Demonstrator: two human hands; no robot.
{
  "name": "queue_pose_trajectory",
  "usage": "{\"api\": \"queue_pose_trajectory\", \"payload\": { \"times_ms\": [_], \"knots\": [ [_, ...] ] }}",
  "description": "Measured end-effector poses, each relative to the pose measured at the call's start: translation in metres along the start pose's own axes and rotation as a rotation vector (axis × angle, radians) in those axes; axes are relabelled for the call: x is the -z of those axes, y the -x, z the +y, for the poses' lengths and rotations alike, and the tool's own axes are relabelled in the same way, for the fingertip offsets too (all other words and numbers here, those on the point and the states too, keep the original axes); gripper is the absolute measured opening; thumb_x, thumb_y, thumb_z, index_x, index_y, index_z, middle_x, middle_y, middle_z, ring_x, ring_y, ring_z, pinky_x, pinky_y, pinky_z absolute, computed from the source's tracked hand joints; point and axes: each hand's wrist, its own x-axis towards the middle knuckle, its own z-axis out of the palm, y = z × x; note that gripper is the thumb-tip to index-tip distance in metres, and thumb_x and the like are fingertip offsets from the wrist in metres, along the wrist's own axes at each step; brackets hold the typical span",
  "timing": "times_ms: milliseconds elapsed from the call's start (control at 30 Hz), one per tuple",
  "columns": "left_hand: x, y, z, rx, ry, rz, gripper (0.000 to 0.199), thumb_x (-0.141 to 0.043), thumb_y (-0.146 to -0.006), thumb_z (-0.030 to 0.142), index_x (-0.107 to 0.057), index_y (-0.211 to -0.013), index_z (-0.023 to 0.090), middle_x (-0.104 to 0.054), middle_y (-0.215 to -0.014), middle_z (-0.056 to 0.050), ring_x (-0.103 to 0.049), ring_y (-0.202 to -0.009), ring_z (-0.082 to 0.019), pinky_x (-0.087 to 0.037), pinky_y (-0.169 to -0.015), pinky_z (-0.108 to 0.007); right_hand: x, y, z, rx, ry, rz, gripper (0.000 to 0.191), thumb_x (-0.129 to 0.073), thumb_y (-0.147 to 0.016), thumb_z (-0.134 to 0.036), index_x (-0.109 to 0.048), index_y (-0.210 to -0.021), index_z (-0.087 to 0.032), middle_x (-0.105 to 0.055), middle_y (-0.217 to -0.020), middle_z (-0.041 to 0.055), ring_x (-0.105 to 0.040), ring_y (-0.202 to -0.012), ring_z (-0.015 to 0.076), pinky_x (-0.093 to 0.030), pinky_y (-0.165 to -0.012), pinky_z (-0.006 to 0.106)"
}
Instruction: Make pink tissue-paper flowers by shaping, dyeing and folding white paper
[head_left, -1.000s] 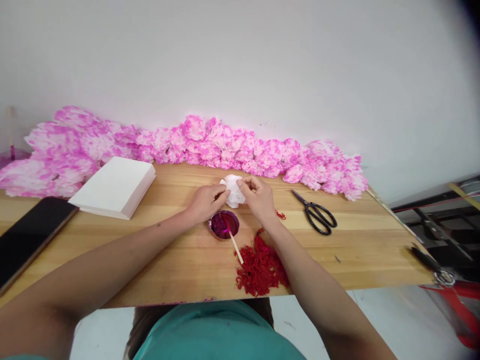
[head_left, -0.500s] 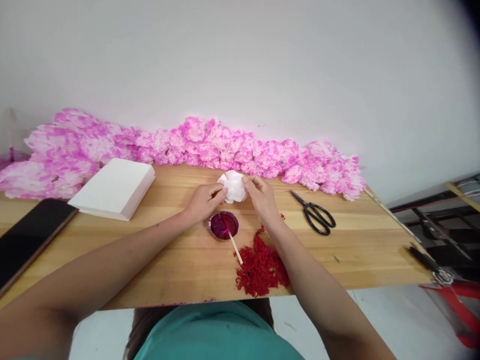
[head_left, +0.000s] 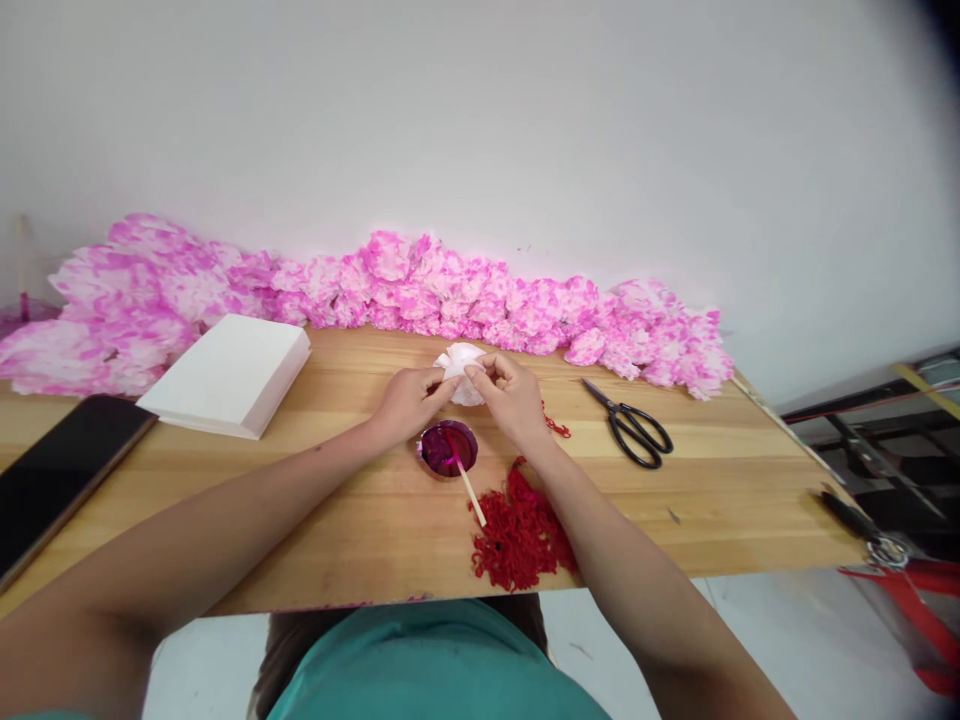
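A small ruffled white paper flower (head_left: 463,360) is held between both hands over the middle of the table. My left hand (head_left: 414,398) pinches its left lower side, and my right hand (head_left: 513,394) pinches it near the centre and right, fingers closed. Just below them stands a round bowl of dark magenta liquid (head_left: 436,450), with a pale stick (head_left: 472,494) leaning out of it toward me. A heap of red yarn pieces (head_left: 517,540) lies beside the stick, partly under my right forearm.
Pink-and-white paper flowers (head_left: 465,295) line the wall. A white paper stack (head_left: 229,370) and black phone (head_left: 67,480) lie left. Black scissors (head_left: 634,430) rest to the right; another black-handled tool (head_left: 855,520) is at the right table edge.
My right hand has shifted left, onto the flower's middle, and the flower looks more gathered. More of a red yarn strand shows beside my right wrist.
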Motion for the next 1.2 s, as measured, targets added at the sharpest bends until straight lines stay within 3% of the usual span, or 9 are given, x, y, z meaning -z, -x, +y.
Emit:
{"api": "queue_pose_trajectory", "payload": {
  "times_ms": [167,233,400,533,700,867,1067,1200],
  "knots": [
    [-0.001,-0.001,-0.003,0.034,0.162,0.013,0.042,-0.047,-0.091,0.044,-0.059,-0.063,0.016,-0.061,-0.059,0.0,-0.051,-0.055,-0.011,-0.036,-0.055,-0.022,0.002,-0.005,0.006,-0.12,-0.278,0.016,0.027,-0.067,-0.076,-0.047,-0.063,-0.078,-0.021,-0.062,-0.067,-0.0023,-0.052,-0.057,0.0128,-0.04,-0.054,0.025],
    [-0.001,-0.001,-0.003,0.046,0.201,0.023,0.042,-0.048,-0.091,0.044,-0.06,-0.063,0.016,-0.061,-0.059,0.0,-0.051,-0.054,-0.011,-0.037,-0.054,-0.022,0.004,-0.007,0.008,-0.103,-0.316,0.027,0.026,-0.066,-0.078,-0.047,-0.064,-0.082,-0.021,-0.064,-0.07,-0.002,-0.054,-0.061,0.0131,-0.042,-0.056,0.026],
    [0.001,-0.001,-0.002,0.079,0.27,0.082,0.044,-0.049,-0.091,0.047,-0.06,-0.063,0.016,-0.061,-0.059,-0.001,-0.05,-0.052,-0.01,-0.037,-0.052,-0.021,0.014,-0.007,0.004,0.028,-0.146,0.1,0.032,-0.055,-0.089,-0.048,-0.066,-0.078,-0.02,-0.067,-0.074,0.0,-0.059,-0.072,0.0143,-0.045,-0.07,0.027],
    [0.002,0.0,0.0,0.082,0.307,0.119,0.044,-0.05,-0.09,0.048,-0.058,-0.062,0.016,-0.058,-0.056,0.0,-0.049,-0.05,-0.01,-0.037,-0.051,-0.021,0.016,-0.005,0.0,0.084,0.058,0.048,0.037,-0.052,-0.09,-0.05,-0.066,-0.074,-0.02,-0.068,-0.072,0.0015,-0.06,-0.071,0.0162,-0.043,-0.069,0.029],
    [0.002,0.001,0.0,0.078,0.36,0.114,0.042,-0.05,-0.091,0.05,-0.058,-0.067,0.016,-0.06,-0.06,0.0,-0.051,-0.05,-0.01,-0.039,-0.051,-0.021,0.012,-0.004,0.0,0.149,0.251,-0.031,0.024,-0.062,-0.083,-0.043,-0.066,-0.075,-0.021,-0.066,-0.07,0.0003,-0.055,-0.065,0.0155,-0.038,-0.064,0.029],
    [0.003,0.001,0.0,0.064,0.328,0.049,0.046,-0.044,-0.093,0.054,-0.058,-0.07,0.016,-0.061,-0.064,-0.001,-0.053,-0.054,-0.011,-0.041,-0.055,-0.023,0.009,-0.003,0.003,0.195,0.275,-0.032,0.016,-0.059,-0.084,-0.034,-0.064,-0.075,-0.021,-0.065,-0.072,0.0001,-0.056,-0.067,0.016,-0.039,-0.066,0.029],
    [0.0,-0.001,-0.002,0.075,0.04,0.085,0.038,-0.054,-0.085,0.049,-0.058,-0.066,0.016,-0.059,-0.062,-0.001,-0.052,-0.058,-0.014,-0.034,-0.053,-0.024,0.006,0.001,-0.002,0.217,0.272,-0.064,0.018,-0.057,-0.087,-0.036,-0.064,-0.078,-0.022,-0.067,-0.078,0.0008,-0.059,-0.074,0.0175,-0.041,-0.071,0.03],
    [-0.003,-0.002,-0.006,0.101,0.091,0.05,0.034,-0.052,-0.085,0.043,-0.057,-0.065,0.016,-0.061,-0.061,-0.002,-0.055,-0.057,-0.014,-0.036,-0.054,-0.024,0.008,-0.001,-0.001,0.177,0.176,-0.019,0.018,-0.059,-0.086,-0.037,-0.066,-0.08,-0.021,-0.07,-0.08,0.0006,-0.06,-0.075,0.0173,-0.042,-0.072,0.03]
  ]
}}
